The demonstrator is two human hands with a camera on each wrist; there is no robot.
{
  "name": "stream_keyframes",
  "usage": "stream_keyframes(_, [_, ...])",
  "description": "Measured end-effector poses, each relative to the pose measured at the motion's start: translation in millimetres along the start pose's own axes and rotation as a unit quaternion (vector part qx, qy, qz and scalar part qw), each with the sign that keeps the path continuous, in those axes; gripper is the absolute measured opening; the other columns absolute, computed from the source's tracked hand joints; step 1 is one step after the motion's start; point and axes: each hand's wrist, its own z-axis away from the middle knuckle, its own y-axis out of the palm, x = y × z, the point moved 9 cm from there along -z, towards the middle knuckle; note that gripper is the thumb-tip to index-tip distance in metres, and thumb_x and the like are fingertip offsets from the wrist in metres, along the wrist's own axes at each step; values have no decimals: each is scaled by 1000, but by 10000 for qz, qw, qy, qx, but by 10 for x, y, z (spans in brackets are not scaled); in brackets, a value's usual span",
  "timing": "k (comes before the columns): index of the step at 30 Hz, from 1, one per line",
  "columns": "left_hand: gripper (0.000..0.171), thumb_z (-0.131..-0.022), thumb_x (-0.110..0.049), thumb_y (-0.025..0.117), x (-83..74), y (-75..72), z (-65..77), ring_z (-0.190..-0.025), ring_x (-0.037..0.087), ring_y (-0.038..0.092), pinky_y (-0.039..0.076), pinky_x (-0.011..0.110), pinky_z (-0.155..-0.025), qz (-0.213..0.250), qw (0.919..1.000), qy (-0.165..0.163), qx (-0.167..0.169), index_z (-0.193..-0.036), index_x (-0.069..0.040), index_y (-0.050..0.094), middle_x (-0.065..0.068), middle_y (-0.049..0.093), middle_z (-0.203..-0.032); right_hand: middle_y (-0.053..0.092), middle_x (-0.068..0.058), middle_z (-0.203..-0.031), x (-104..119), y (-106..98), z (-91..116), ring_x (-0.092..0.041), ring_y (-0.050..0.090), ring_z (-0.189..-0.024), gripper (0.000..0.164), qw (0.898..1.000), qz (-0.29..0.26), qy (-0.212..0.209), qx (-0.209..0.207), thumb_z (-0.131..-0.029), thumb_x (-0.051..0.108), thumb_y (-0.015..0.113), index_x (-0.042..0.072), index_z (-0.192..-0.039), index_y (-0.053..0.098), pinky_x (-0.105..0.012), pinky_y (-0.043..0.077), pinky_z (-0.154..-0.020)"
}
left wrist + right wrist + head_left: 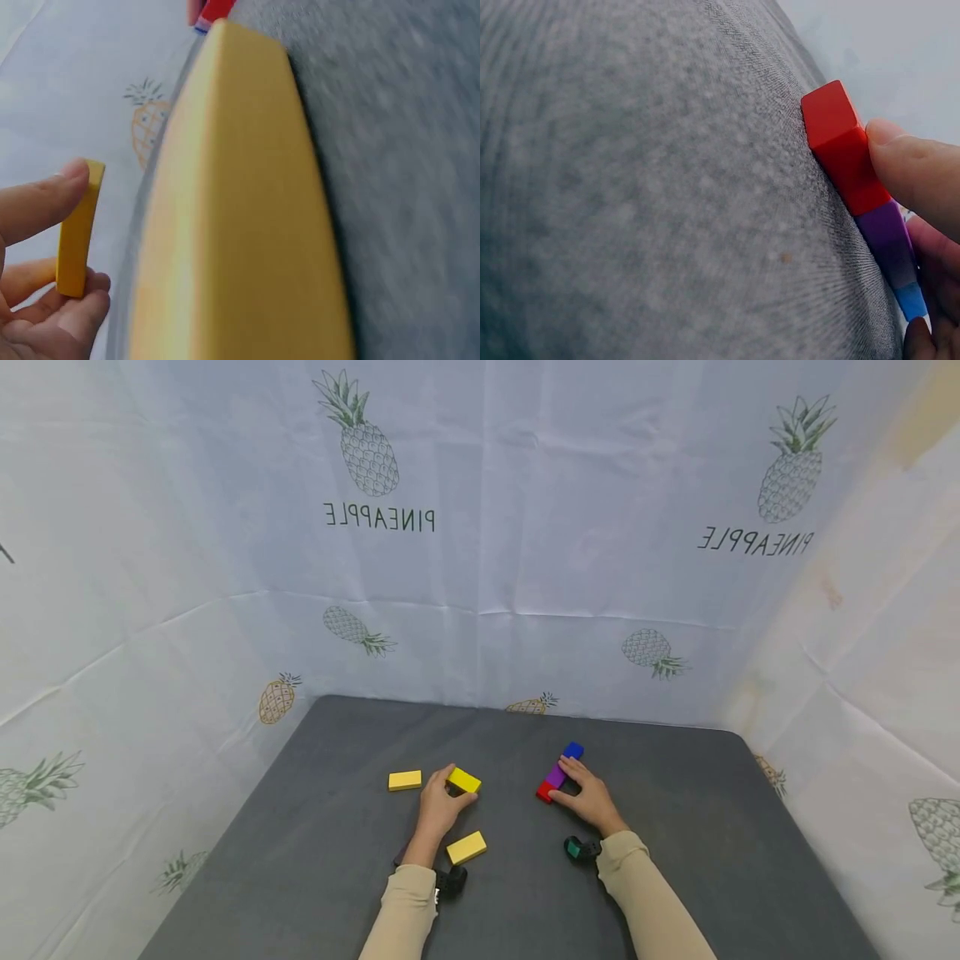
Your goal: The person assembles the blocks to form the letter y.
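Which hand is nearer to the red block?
Right. The right hand touches the red block; the left hand is apart, off to the block's left, gripping a yellow block.

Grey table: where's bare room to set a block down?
Bare table: between the held yellow block and the red block; also from the right hand to the table's right edge. Crowded: around the left hand, with loose yellow blocks close by, and along the red-purple-blue row.
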Motion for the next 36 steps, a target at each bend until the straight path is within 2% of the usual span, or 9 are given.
stream_keyframes(7, [72, -78, -14, 77, -218, 137, -18, -127, 38, 47, 45, 43, -100, 351, 9986, 381, 119, -141, 0, 43, 20, 47, -138, 40, -18, -147, -23, -30, 41, -40, 34, -136, 75, 9999, -64, -49, -114, -80, 44, 72, 3, -138, 49, -63, 30, -105])
stream_keyframes(13, [72, -79, -13, 76, -375, 334, -37, -129, 37, 46, 45, 44, -101, 609, 9963, 511, 311, -141, 1, 42, 20, 46, -138, 44, -16, -145, -9, -28, 95, -37, 38, -135, 74, 9989, -49, -256, -385, -81, 49, 69, 4, -136, 51, -63, 33, -101])
stream_keyframes(16, [72, -80, -15, 76, -423, 448, -52, -127, 37, 47, 46, 45, -100, 530, 9964, 537, 377, -141, 1, 42, 19, 48, -136, 43, -16, -146, -13, -17, 98, -36, 36, -136, 75, 9993, -81, -174, -316, -80, 49, 70, 4, -137, 50, -63, 32, -103])
stream_keyframes(21, [70, -79, -16, 77, -482, 631, -72, -122, 36, 51, 46, 48, -98, 230, 9974, 582, 344, -138, 1, 45, 18, 51, -132, 39, -14, -148, -63, 4, 64, -36, 31, -139, 76, 9996, -206, 211, -49, -79, 44, 74, 5, -139, 48, -61, 29, -107])
stream_keyframes(28, [68, -77, -18, 79, -534, 872, -78, -119, 37, 51, 43, 50, -99, -272, 9980, 481, 291, -135, 2, 48, 22, 52, -130, 38, -9, -150, -62, 28, 10, -31, 30, -141, 74, 9994, 13, 329, 104, -80, 43, 73, 8, -140, 47, -58, 28, -109])
stream_keyframes(36, [64, -78, -17, 78, -564, 991, -81, -115, 35, 53, 44, 48, -99, -408, 9982, 381, 233, -133, 3, 50, 21, 54, -126, 39, -9, -150, -9, 6, -6, -31, 29, -141, 74, 9993, -79, 340, 97, -80, 43, 73, 8, -140, 48, -59, 27, -110])
